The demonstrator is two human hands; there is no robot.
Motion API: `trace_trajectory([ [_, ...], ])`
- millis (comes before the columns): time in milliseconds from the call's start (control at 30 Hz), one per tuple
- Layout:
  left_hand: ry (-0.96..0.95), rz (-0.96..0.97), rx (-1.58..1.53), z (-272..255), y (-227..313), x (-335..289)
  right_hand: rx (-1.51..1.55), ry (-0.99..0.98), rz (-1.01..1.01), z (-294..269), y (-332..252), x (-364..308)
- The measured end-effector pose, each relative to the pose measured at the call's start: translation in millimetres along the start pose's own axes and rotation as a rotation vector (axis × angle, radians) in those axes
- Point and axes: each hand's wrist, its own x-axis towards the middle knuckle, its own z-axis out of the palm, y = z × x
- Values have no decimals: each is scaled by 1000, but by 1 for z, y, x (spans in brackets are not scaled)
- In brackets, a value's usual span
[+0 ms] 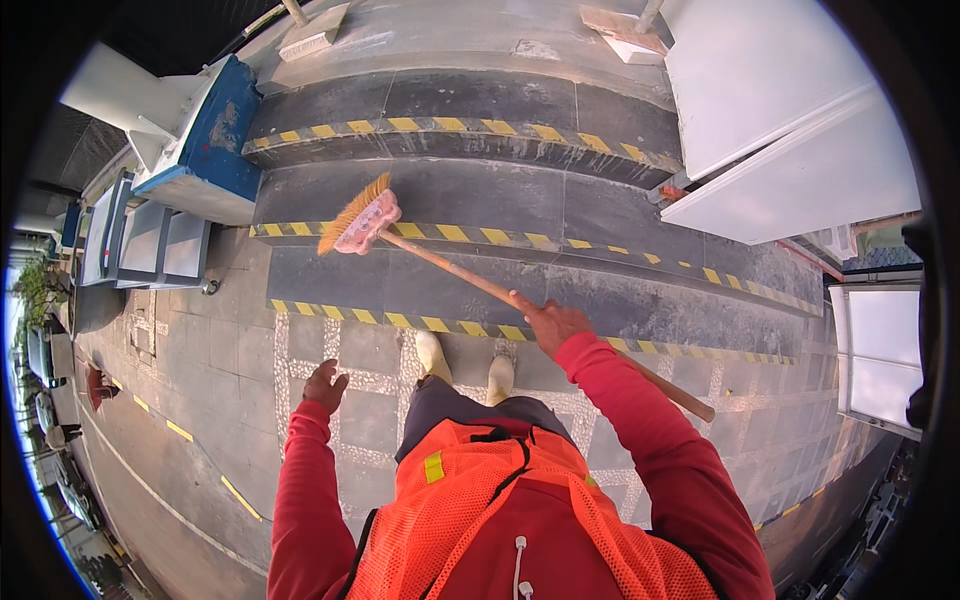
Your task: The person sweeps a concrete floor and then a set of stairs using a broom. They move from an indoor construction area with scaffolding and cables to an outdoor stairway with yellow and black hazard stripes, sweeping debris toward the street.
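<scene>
A push broom lies slantwise across the view, with a pinkish block (370, 220) and yellow bristles (352, 208) over the middle step. My right hand (552, 325) is wrapped round its wooden handle (450, 267), about midway along; the handle's end sticks out past my right forearm. My left hand (325, 387) hangs over the tiled paving, away from the broom, with nothing in it and the thumb apart from loosely bent fingers. Just below the lowest step are my light-coloured boots (433, 356).
Dark steps (480, 195) with yellow-and-black edge strips rise ahead. A blue-and-white pillar base (205, 145) and grey wheeled cabinets (150, 240) stand left. White panels (780, 110) border the steps at right. Farther left, a person (97, 387) is near the road.
</scene>
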Motion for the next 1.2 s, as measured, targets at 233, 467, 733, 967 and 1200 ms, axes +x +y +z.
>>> trace_trajectory([
  [233, 275, -91, -201, -78, -51, -35, 28, -130, 80, 0, 54, 33],
  [467, -430, -783, 264, 57, -219, -296, 6, 69, 535, 11, 242, -160],
  [733, -582, -422, -69, 109, -156, -258, 177, -36, 822, 37, 167, -253],
  [967, -244, -151, -309, 26, -108, -63, 162, 13, 829, 58, 215, -196],
  [1200, -91, -511, 200, -4, -169, -153, 44, -104, 1029, 43, 255, -345],
])
